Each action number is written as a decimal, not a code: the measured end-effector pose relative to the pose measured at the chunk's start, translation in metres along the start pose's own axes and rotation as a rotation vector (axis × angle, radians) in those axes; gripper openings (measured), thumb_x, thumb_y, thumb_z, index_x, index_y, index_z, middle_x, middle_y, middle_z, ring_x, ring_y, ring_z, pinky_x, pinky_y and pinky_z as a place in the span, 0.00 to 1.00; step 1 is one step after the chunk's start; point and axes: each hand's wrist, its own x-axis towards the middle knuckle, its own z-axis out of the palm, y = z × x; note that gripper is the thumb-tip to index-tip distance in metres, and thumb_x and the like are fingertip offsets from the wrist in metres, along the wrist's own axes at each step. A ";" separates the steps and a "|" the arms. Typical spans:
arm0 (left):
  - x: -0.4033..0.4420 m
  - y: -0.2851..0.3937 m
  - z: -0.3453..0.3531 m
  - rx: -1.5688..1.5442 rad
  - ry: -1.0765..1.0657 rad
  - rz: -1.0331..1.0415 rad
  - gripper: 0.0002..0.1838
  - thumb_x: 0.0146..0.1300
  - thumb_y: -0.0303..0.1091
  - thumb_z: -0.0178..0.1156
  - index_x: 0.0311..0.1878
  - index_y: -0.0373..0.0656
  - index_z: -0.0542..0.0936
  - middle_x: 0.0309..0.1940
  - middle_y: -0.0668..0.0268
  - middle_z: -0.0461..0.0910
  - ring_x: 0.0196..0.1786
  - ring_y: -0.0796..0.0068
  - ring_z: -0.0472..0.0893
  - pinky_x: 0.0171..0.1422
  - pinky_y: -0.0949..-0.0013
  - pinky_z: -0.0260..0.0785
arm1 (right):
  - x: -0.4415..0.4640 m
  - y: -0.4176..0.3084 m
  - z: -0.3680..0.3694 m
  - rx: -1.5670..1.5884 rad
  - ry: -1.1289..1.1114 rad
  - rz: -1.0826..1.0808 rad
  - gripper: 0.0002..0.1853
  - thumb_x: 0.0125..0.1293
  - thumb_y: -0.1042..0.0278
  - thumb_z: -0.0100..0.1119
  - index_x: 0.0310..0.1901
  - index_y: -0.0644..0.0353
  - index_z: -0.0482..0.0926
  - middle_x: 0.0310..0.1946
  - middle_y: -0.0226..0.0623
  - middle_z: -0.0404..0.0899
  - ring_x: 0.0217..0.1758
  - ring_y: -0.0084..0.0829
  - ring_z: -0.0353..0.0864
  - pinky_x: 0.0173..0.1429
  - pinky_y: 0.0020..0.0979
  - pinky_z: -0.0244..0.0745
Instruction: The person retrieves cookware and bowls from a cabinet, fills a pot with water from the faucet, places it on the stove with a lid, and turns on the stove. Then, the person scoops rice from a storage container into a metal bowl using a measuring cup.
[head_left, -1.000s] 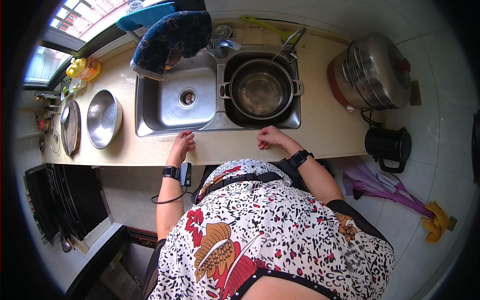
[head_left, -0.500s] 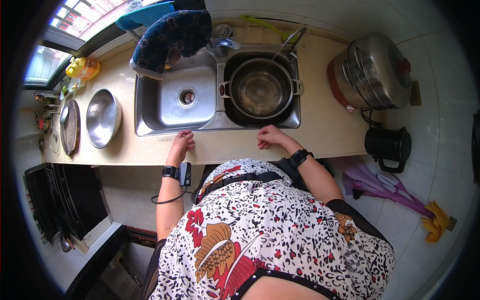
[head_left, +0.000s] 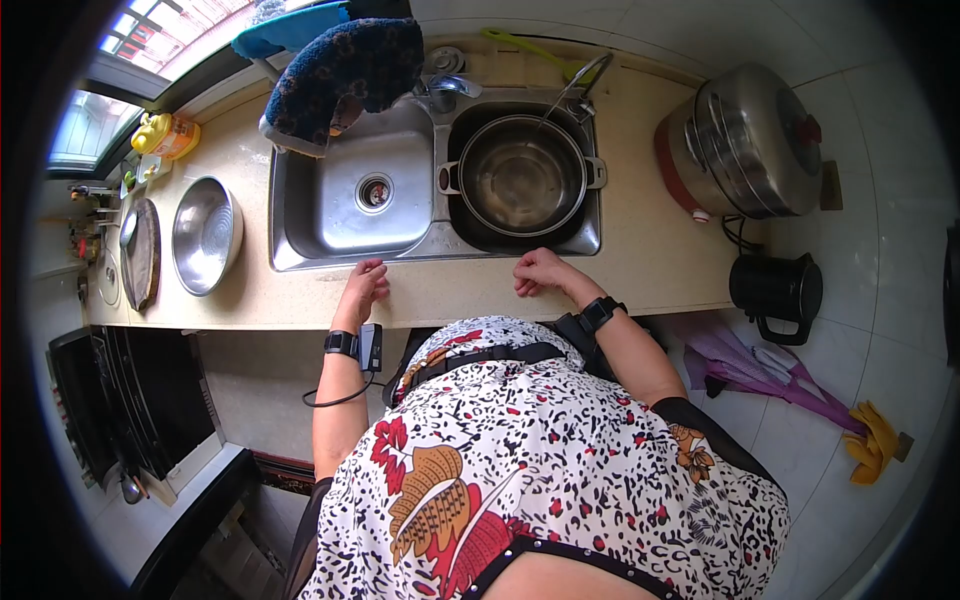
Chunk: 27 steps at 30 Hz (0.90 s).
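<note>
My left hand [head_left: 367,287] rests on the front edge of the counter [head_left: 450,290], below the left sink basin [head_left: 345,225]; its fingers are loosely curled with small gaps and hold nothing. On the same edge, below the right basin, lies my right hand [head_left: 540,273], its fingers curled inward with no object visible in them. A metal pot [head_left: 522,180] with two handles sits in the right basin, with the thin faucet [head_left: 597,70] reaching over it. The left basin shows its drain [head_left: 375,193]. A dark blue patterned cloth [head_left: 345,75] hangs over that basin's back left corner.
A metal bowl [head_left: 207,237] and a round wooden board [head_left: 143,255] lie at the left, near a yellow container [head_left: 165,137]. On the right stand a large steamer [head_left: 755,145] and a black kettle [head_left: 777,297]. A purple cloth [head_left: 765,370] hangs at the lower right.
</note>
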 end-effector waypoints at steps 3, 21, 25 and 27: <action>0.003 -0.003 -0.002 -0.005 -0.012 0.011 0.18 0.65 0.36 0.57 0.55 0.43 0.70 0.38 0.71 0.72 0.36 0.80 0.73 0.39 0.73 0.71 | 0.000 0.000 0.000 0.016 0.006 0.000 0.08 0.63 0.67 0.55 0.36 0.65 0.75 0.28 0.40 0.82 0.29 0.31 0.85 0.29 0.25 0.80; 0.002 -0.002 -0.001 0.006 -0.004 0.017 0.19 0.64 0.36 0.58 0.56 0.42 0.69 0.39 0.70 0.72 0.36 0.78 0.73 0.39 0.72 0.71 | 0.002 0.001 -0.001 0.011 -0.005 0.013 0.09 0.63 0.67 0.55 0.38 0.65 0.75 0.30 0.40 0.82 0.31 0.32 0.85 0.31 0.26 0.81; 0.003 -0.004 -0.001 -0.005 -0.007 0.023 0.19 0.64 0.36 0.58 0.56 0.41 0.69 0.38 0.70 0.72 0.34 0.79 0.73 0.37 0.72 0.72 | 0.002 0.002 -0.001 0.014 0.004 0.008 0.09 0.63 0.66 0.56 0.37 0.64 0.76 0.30 0.40 0.83 0.31 0.31 0.85 0.31 0.25 0.81; 0.004 -0.005 -0.002 -0.010 -0.010 0.031 0.19 0.64 0.36 0.58 0.55 0.41 0.69 0.38 0.71 0.72 0.34 0.79 0.73 0.36 0.72 0.72 | 0.001 0.002 0.000 0.017 0.007 0.004 0.09 0.64 0.66 0.56 0.36 0.64 0.76 0.29 0.40 0.83 0.31 0.31 0.85 0.31 0.25 0.81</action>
